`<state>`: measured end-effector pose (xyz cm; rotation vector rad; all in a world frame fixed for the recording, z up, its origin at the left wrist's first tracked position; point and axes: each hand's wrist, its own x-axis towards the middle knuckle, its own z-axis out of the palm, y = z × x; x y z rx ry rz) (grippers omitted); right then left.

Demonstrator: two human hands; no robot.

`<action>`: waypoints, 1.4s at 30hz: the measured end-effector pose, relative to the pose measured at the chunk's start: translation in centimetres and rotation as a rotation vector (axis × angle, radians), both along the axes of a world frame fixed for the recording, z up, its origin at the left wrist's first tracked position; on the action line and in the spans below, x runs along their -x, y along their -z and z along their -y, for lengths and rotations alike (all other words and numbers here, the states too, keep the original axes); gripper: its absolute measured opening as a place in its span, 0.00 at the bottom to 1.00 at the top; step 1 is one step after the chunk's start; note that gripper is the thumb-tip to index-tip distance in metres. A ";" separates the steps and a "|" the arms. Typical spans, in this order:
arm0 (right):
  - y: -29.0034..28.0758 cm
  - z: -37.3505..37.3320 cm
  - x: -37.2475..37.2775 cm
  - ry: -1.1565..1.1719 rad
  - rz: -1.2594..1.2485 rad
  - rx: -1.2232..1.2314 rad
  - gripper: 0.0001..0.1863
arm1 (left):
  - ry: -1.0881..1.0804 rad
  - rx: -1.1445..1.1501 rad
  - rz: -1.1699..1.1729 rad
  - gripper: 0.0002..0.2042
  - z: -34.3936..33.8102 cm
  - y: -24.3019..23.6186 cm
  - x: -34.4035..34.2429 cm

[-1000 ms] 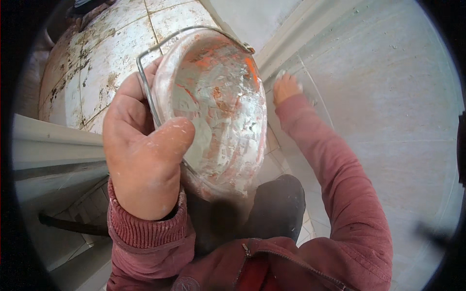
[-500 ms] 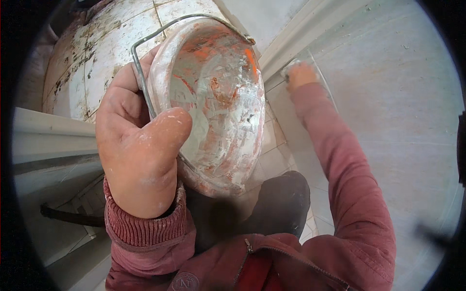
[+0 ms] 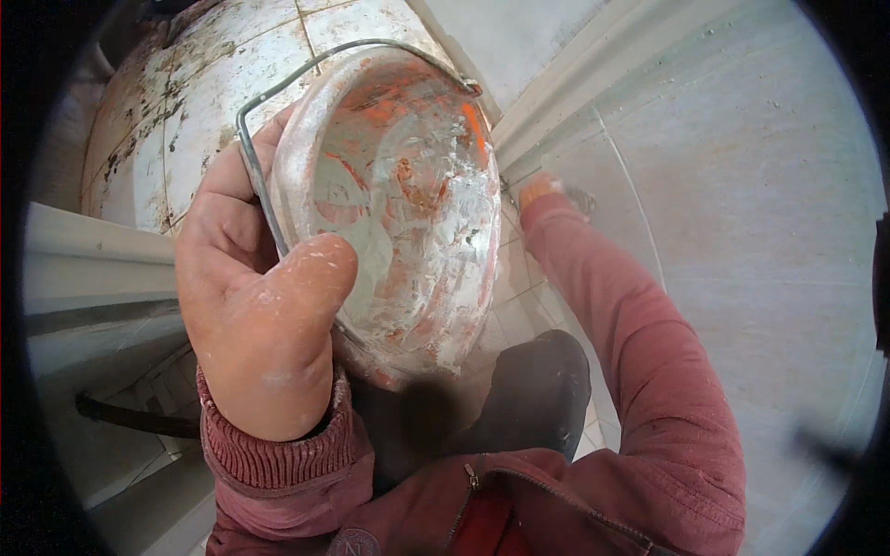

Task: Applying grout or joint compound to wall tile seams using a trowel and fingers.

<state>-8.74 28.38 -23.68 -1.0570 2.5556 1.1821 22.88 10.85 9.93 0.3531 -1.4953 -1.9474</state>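
My left hand (image 3: 264,296) grips the rim of a bucket (image 3: 408,213), thumb over the edge and fingers round the outside. The bucket is tilted so its inside faces me; a pale, wet-looking coat, perhaps grout, covers the orange plastic. Its wire handle (image 3: 278,88) arches past the far rim. Down at the right, my right hand (image 3: 540,188) is closed against the tiled wall (image 3: 742,204), small and partly hidden by its sleeve. A greyish piece (image 3: 581,201) shows beside the fingers, too blurred to name. A pale joint line runs along the wall there.
Dirty white floor tiles (image 3: 241,83) with dark smears lie at the far left. A pale ledge (image 3: 102,236) stands at the left, with a dark curved bar (image 3: 139,415) below it. My dark-clad knee (image 3: 533,389) is under the bucket.
My right hand has moved a little left and nearer along the wall, and the greyish piece now shows at its right. The bucket and my left hand have shifted slightly left.
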 end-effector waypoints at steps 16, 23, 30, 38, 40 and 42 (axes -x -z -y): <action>-8.0 3.2 -3.2 0.072 0.069 -0.115 0.14 | -0.073 -0.030 0.014 0.28 0.7 0.0 -1.3; -20.9 0.6 -6.4 0.049 -0.112 0.574 0.09 | -0.004 0.011 0.032 0.28 0.6 0.4 -1.3; -6.5 1.6 -2.2 0.039 -0.143 0.396 0.11 | 0.001 0.009 -0.029 0.28 0.3 1.2 -0.7; 2.1 4.9 -1.7 0.203 0.153 0.258 0.12 | -0.126 -0.094 0.043 0.28 1.2 0.2 -0.9; -1.1 6.2 -3.7 -0.067 0.069 0.044 0.13 | -0.209 -0.053 0.113 0.28 0.5 -0.1 -0.8; 2.1 5.1 -1.8 -0.124 -0.044 0.098 0.14 | -0.203 -0.010 0.148 0.28 0.1 -0.1 -0.7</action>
